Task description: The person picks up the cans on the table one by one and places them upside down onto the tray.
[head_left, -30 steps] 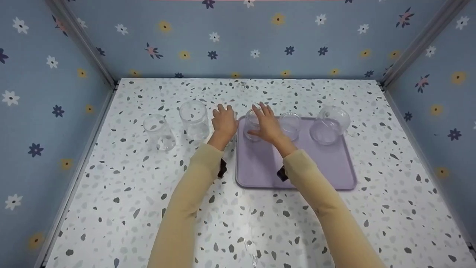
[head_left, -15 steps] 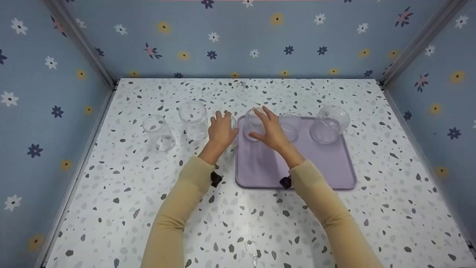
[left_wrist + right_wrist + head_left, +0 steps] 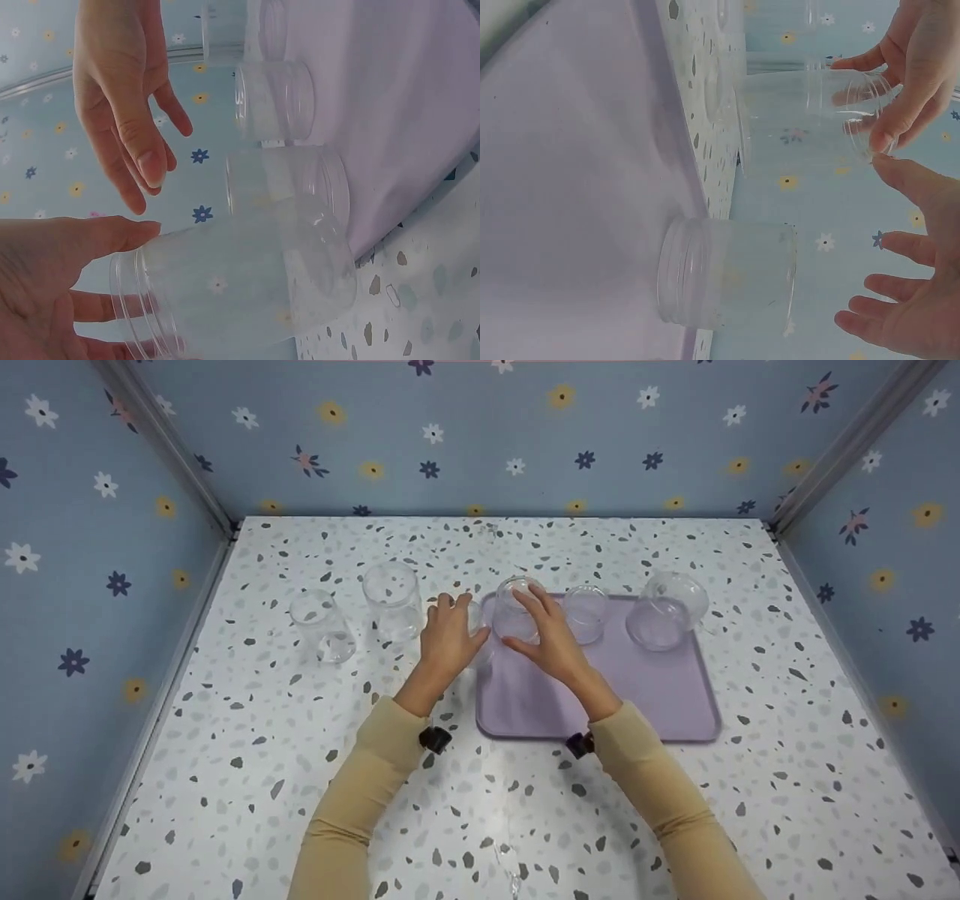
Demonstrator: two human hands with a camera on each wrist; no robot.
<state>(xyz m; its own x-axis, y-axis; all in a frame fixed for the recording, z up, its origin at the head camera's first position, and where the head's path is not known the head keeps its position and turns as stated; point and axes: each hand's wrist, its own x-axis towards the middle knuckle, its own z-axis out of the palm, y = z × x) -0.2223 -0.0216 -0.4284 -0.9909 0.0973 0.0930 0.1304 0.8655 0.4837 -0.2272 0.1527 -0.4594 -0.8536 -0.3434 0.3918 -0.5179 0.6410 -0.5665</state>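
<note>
My left hand (image 3: 448, 636) grips a clear jar (image 3: 232, 277) round its threaded neck, thumb on the near side and fingers on the far side. The jar stands mouth up, close by the left edge of a purple tray (image 3: 540, 705); whether its base touches anything is unclear. On that tray a clear upside-down jar (image 3: 735, 277) has its threads toward the tray. My right hand (image 3: 555, 641) hovers over this part of the tray, its fingers spread and holding nothing. Its thumb (image 3: 900, 176) comes close to the left thumb at the jar's rim.
Farther right on the tray stand another clear jar (image 3: 585, 615) and a larger one (image 3: 660, 622) near the back right corner. Two clear jars, a narrow one (image 3: 322, 628) and a wider one (image 3: 393, 601), stand on the speckled table (image 3: 247, 750) to the left. Flowered walls enclose three sides.
The left hand and its jar have come nearer to me, the jar now slightly more to the right. My right hand has drawn back a little and right, still spread.
</note>
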